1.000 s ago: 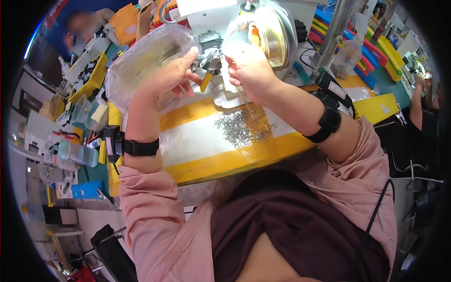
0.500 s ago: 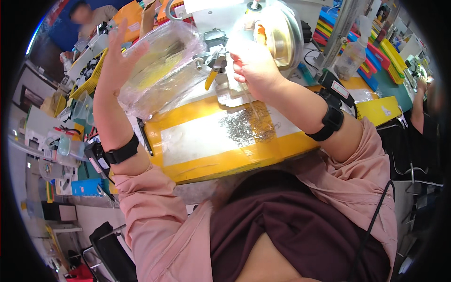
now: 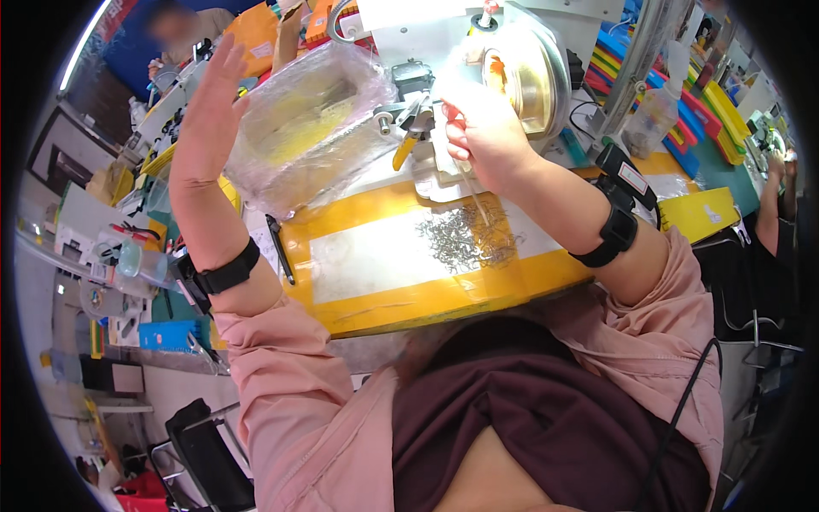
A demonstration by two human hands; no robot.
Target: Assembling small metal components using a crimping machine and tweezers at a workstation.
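Observation:
My left hand (image 3: 209,119) is raised at the left beside a box (image 3: 299,141) covered in clear plastic film. It is open, fingers stretched out, with nothing in it. My right hand (image 3: 488,141) is closed in front of a machine's round brass-coloured drum (image 3: 533,94); glare washes out part of it. A thin pale stick (image 3: 472,189) slants down from its curled fingers. Below lies a heap of small silvery metal pieces (image 3: 465,241) on the white and yellow work surface (image 3: 358,269). A yellow-handled lever (image 3: 404,152) sits just left of the right hand.
A black pen (image 3: 280,247) lies by my left forearm. To the right stand a clear squeeze bottle (image 3: 653,115), stacked coloured trays (image 3: 682,141) and a yellow folder (image 3: 698,212). Another person (image 3: 183,38) is at the far left; a co-worker's arm (image 3: 770,205) shows at the right edge.
The whole view has shifted, so the bench sits slightly further right and lower. The fingers of my left hand are closer together. My right hand keeps its place by the drum.

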